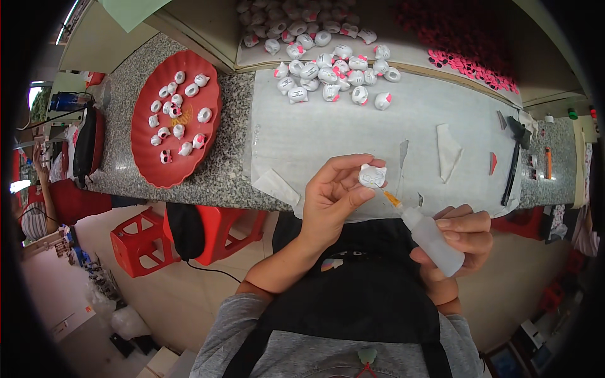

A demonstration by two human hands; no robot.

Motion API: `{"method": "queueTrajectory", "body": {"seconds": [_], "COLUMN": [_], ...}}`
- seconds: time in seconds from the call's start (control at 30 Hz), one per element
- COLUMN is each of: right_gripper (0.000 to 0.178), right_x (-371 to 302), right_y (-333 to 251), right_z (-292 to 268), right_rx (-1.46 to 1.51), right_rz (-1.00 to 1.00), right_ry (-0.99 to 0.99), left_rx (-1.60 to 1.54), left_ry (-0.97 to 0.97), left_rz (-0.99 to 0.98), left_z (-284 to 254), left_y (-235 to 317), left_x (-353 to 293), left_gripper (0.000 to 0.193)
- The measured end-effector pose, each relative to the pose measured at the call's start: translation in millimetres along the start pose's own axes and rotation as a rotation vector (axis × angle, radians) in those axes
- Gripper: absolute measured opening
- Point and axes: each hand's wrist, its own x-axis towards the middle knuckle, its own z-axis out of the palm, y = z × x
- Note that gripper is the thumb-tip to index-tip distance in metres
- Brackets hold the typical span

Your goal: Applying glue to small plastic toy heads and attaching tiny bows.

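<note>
Between the thumb and fingers of my left hand (334, 192) is a small white cat-head figurine (372, 176), its flat marked side facing up. My right hand (463, 236) grips a translucent squeeze bottle (433, 242) with a thin needle tip on an orange base (392, 200). The bottle tilts so that its needle points at the lower edge of the figurine; whether the two touch I cannot tell. Both hands hover over the near edge of a white sheet (353, 135) on the counter.
Many white cat heads (328, 74), some with pink bows, are heaped at the back. A red scalloped tray (144, 126) with more heads stands left. Small pink pieces (472, 69) lie back right. Paper scraps (447, 153) and black tweezers (512, 173) rest on the right.
</note>
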Motion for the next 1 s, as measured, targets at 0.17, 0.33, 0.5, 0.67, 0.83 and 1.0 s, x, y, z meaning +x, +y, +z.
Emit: {"method": "queueTrajectory", "body": {"seconds": [0.17,0.33,0.5,0.67,0.83,1.0], "right_gripper": [0.039,0.039,0.039,0.039,0.039,0.039], "right_x": [-1.0,-1.7,-2.8,-4.0,-4.0,-5.8], "right_y": [-1.6,-3.2,-3.1,-2.8,-1.8,1.5], "right_z": [-1.6,-3.4,-3.5,-5.0,-5.7,-3.3], "right_rx": [-0.003,-0.013,-0.031,-0.029,-0.031,-0.027], "right_rz": [0.006,0.021,0.035,0.043,0.025,-0.008], "right_ry": [-0.022,-0.05,-0.064,-0.077,-0.061,-0.043], "left_rx": [0.02,0.035,0.044,0.039,0.02,0.031], "left_ry": [-0.004,-0.008,-0.008,0.003,0.014,-0.005], "left_rz": [0.007,0.014,0.009,-0.007,-0.004,-0.034], "left_z": [1.3,0.0,-0.4,-1.5,-1.0,-2.3], "left_y": [0.0,-1.4,-2.9,-2.2,-2.3,-3.1], "left_x": [-1.7,-2.0,-2.0,-2.4,-2.5,-2.9], "left_gripper": [0.035,0.035,0.035,0.035,0.035,0.035]}}
